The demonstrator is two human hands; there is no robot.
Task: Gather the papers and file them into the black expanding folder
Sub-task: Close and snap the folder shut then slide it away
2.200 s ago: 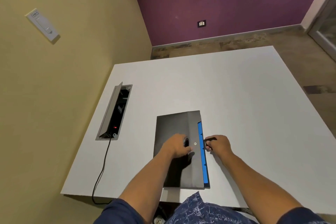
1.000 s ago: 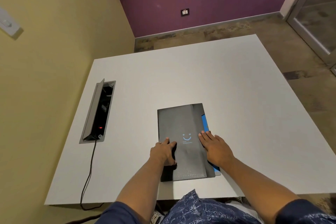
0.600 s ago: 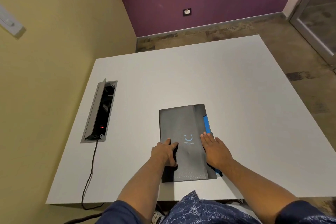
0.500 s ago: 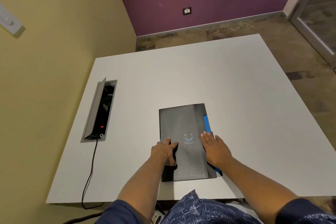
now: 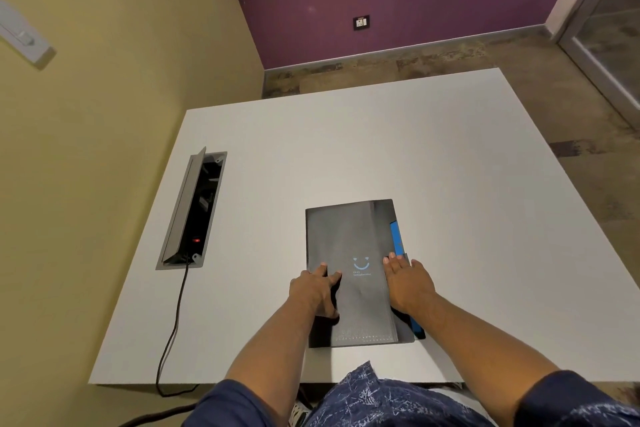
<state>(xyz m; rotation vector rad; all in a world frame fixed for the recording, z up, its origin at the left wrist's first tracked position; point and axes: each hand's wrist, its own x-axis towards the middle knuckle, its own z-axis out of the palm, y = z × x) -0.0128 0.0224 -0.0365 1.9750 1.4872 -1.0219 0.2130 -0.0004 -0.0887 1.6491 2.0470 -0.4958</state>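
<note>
The black expanding folder (image 5: pixel 349 239) lies closed and flat on the white table (image 5: pixel 450 163), near its front edge, with a blue smiley logo facing up and a blue strip showing along its right side. My left hand (image 5: pixel 317 289) rests on the folder's left edge, fingers curled over it. My right hand (image 5: pixel 407 279) lies flat, fingers together, on the folder's right part over the blue strip. No loose papers are visible anywhere on the table.
An open cable box (image 5: pixel 194 210) with a red light is set into the table's left side, and a black cable (image 5: pixel 173 322) runs from it over the front edge. A yellow wall stands close on the left.
The folder flap has been shut since the earliest frame, logo side now up. Over the last second both hands stay pressed on the folder, almost unmoved.
</note>
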